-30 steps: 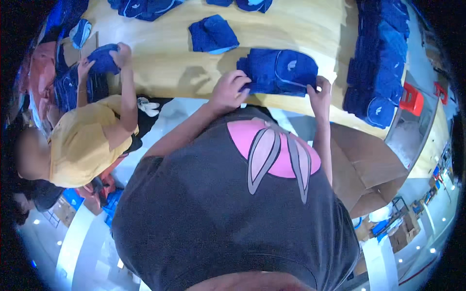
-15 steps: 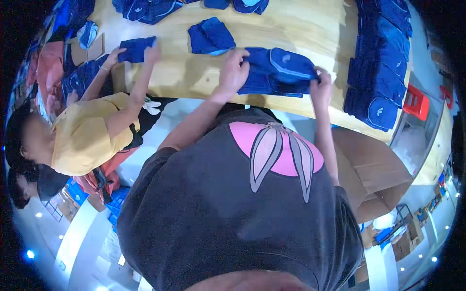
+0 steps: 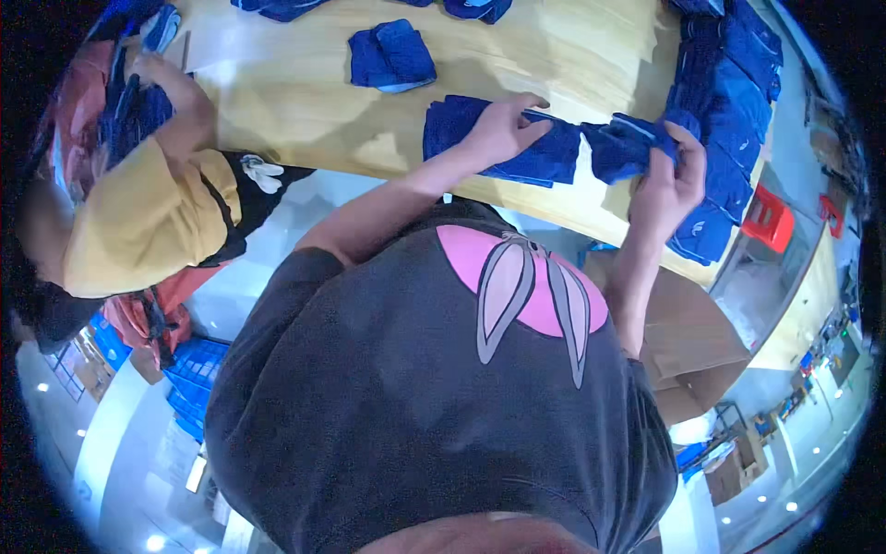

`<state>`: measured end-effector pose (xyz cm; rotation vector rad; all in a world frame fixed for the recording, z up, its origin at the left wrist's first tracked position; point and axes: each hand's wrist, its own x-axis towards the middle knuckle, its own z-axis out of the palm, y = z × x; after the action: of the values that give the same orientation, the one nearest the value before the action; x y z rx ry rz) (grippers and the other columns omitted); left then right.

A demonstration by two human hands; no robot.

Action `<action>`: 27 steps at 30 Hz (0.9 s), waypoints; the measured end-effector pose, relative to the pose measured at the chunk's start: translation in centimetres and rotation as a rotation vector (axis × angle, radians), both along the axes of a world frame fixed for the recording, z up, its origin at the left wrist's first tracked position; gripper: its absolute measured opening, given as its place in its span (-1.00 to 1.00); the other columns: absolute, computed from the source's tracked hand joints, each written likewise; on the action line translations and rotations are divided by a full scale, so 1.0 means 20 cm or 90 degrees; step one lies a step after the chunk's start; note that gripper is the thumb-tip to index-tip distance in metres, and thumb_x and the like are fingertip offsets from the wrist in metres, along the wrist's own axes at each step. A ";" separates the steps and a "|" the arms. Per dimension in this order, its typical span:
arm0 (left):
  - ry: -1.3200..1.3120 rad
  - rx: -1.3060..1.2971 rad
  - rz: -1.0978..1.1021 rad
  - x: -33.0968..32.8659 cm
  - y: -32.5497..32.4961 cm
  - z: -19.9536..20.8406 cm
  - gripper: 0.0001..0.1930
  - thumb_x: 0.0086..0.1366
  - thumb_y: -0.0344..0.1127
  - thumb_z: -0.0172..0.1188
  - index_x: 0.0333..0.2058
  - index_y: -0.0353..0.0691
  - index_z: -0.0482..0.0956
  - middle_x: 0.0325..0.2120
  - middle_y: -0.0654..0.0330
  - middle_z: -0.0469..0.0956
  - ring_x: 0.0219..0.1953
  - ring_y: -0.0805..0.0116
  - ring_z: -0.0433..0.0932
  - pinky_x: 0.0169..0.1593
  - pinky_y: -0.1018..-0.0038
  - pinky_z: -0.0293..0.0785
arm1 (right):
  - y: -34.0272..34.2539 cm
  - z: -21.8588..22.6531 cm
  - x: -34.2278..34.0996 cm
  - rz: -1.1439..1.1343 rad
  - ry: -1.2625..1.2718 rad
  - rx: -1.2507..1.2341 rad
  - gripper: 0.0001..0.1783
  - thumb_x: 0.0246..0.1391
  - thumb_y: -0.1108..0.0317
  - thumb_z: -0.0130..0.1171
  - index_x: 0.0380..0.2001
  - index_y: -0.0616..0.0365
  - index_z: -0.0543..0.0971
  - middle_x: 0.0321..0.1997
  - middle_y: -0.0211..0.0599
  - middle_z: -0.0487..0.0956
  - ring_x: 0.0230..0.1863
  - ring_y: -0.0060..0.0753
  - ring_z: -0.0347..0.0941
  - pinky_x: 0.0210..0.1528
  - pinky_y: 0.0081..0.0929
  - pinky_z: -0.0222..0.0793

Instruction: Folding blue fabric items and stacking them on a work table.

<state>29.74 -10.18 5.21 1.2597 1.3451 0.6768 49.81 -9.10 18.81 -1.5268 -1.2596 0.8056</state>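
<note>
My right hand [image 3: 676, 180] is closed on a folded dark blue garment [image 3: 620, 150], holding its right end above the table's near right side, beside the row of stacked garments. To its left, another folded dark blue garment [image 3: 452, 132] lies near the table's front edge. Over that one rests my left hand [image 3: 503, 132], thumb and forefinger apart with a gap between them. A smaller folded blue piece [image 3: 392, 55] with a pale lower edge lies farther back on the table.
Overlapping dark blue garments [image 3: 729, 129] line the right edge of the wooden table [image 3: 305, 102]. An open cardboard box [image 3: 692, 332] stands below it, near a red plastic stool [image 3: 768, 220]. At left, a co-worker in a yellow top [image 3: 148, 222] reaches toward piled garments.
My right hand has moved right with a folded garment, away from the piece left on the table. My left hand has shifted right and its fingers have parted. The co-worker's arm has swung left.
</note>
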 end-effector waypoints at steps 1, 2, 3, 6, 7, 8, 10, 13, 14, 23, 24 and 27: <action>-0.152 -0.134 0.084 0.06 0.02 -0.03 -0.62 0.23 -0.21 0.23 -0.03 -0.25 0.48 -0.27 0.08 0.53 -0.45 0.25 0.56 -0.36 0.44 0.53 | -0.01 0.04 0.00 0.010 -0.006 0.002 -0.60 -0.07 0.70 -0.03 -0.14 0.20 0.57 -0.25 -0.33 0.58 -0.27 -0.59 0.41 -0.19 -0.73 0.29; -0.304 -0.267 0.167 0.10 0.03 -0.05 -0.64 0.25 -0.23 0.22 -0.05 -0.28 0.47 -0.27 0.06 0.54 -0.50 0.25 0.58 -0.42 0.42 0.54 | -0.02 0.07 0.00 0.014 0.029 0.019 -0.61 -0.07 0.70 -0.03 -0.14 0.21 0.57 -0.26 -0.33 0.58 -0.28 -0.59 0.41 -0.19 -0.73 0.29; -0.309 -0.265 0.168 0.10 0.03 -0.03 -0.64 0.25 -0.23 0.22 -0.05 -0.28 0.47 -0.27 0.06 0.54 -0.50 0.25 0.58 -0.42 0.42 0.54 | -0.04 0.10 0.02 0.011 0.064 0.035 -0.62 -0.06 0.69 -0.02 -0.15 0.22 0.57 -0.27 -0.33 0.58 -0.28 -0.59 0.41 -0.18 -0.72 0.29; -0.613 -0.420 0.182 0.08 0.04 0.03 -0.71 0.26 -0.30 0.19 -0.10 -0.30 0.46 -0.27 0.02 0.55 -0.54 0.23 0.59 -0.45 0.41 0.56 | -0.06 0.13 0.04 0.007 0.140 0.067 -0.63 -0.06 0.69 -0.02 -0.15 0.24 0.57 -0.29 -0.33 0.59 -0.29 -0.60 0.41 -0.18 -0.72 0.29; -0.567 -0.387 0.182 0.08 0.04 0.02 -0.73 0.26 -0.31 0.18 -0.11 -0.31 0.47 -0.29 0.01 0.56 -0.53 0.24 0.60 -0.47 0.42 0.55 | -0.06 0.13 0.03 0.018 0.136 0.062 -0.63 -0.06 0.69 -0.01 -0.15 0.23 0.57 -0.29 -0.33 0.59 -0.30 -0.59 0.41 -0.17 -0.72 0.29; -0.519 -0.354 0.183 0.07 0.05 0.00 -0.75 0.26 -0.33 0.17 -0.13 -0.31 0.47 -0.30 0.00 0.56 -0.51 0.24 0.61 -0.48 0.42 0.55 | -0.07 0.13 0.02 0.029 0.134 0.057 -0.63 -0.05 0.70 -0.01 -0.15 0.23 0.57 -0.29 -0.34 0.59 -0.30 -0.59 0.41 -0.16 -0.71 0.29; -0.422 -0.288 0.183 0.04 0.05 -0.01 -0.78 0.27 -0.35 0.15 -0.15 -0.32 0.47 -0.34 -0.02 0.56 -0.48 0.24 0.63 -0.50 0.43 0.55 | -0.08 0.13 0.01 0.050 0.132 0.047 -0.63 -0.05 0.70 -0.01 -0.15 0.22 0.57 -0.29 -0.36 0.59 -0.30 -0.58 0.41 -0.15 -0.70 0.29; -0.186 -0.164 0.083 -0.02 0.05 0.00 -0.75 0.21 -0.33 0.16 -0.17 -0.33 0.50 -0.40 -0.02 0.58 -0.45 0.14 0.62 -0.42 0.33 0.56 | -0.01 0.04 0.07 0.049 0.068 0.025 -0.63 -0.05 0.70 -0.01 -0.16 0.21 0.58 -0.27 -0.36 0.59 -0.30 -0.56 0.41 -0.15 -0.69 0.29; 0.040 -0.016 0.086 -0.06 0.07 0.03 -0.73 0.17 -0.30 0.17 -0.19 -0.33 0.52 -0.43 -0.01 0.59 -0.42 0.09 0.61 -0.35 0.30 0.54 | 0.02 -0.01 0.10 0.048 0.035 0.013 -0.63 -0.06 0.71 0.00 -0.17 0.20 0.58 -0.26 -0.36 0.59 -0.30 -0.55 0.41 -0.15 -0.68 0.29; 0.218 0.278 0.258 -0.40 -0.09 0.26 -0.66 0.00 -0.36 0.19 -0.18 -0.27 0.57 -0.35 0.06 0.57 -0.37 0.07 0.50 -0.21 0.32 0.45 | -0.04 -0.32 0.17 0.147 -0.145 0.099 -0.58 -0.14 0.74 0.03 -0.20 0.14 0.61 -0.25 -0.32 0.57 -0.29 -0.42 0.39 -0.21 -0.57 0.32; 0.210 0.282 0.265 -0.41 -0.19 0.19 -0.60 0.00 -0.39 0.17 -0.10 -0.25 0.53 -0.27 0.06 0.55 -0.31 0.08 0.51 -0.19 0.32 0.45 | -0.07 -0.34 0.17 0.180 -0.184 0.118 -0.57 -0.16 0.75 0.03 -0.20 0.13 0.61 -0.25 -0.31 0.57 -0.29 -0.40 0.38 -0.22 -0.54 0.32; 0.250 0.222 0.173 -0.42 -0.46 -0.07 -0.46 0.07 -0.39 0.14 0.10 -0.20 0.41 -0.07 0.00 0.48 -0.17 0.03 0.50 -0.11 0.33 0.46 | -0.18 -0.66 0.21 0.272 -0.230 0.132 -0.48 -0.22 0.75 0.06 -0.13 0.08 0.59 -0.24 -0.24 0.53 -0.27 -0.25 0.38 -0.21 -0.41 0.35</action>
<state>21.35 -19.37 3.83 1.5592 1.7991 0.9153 54.07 -12.77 5.67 -1.2863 -1.9189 0.6512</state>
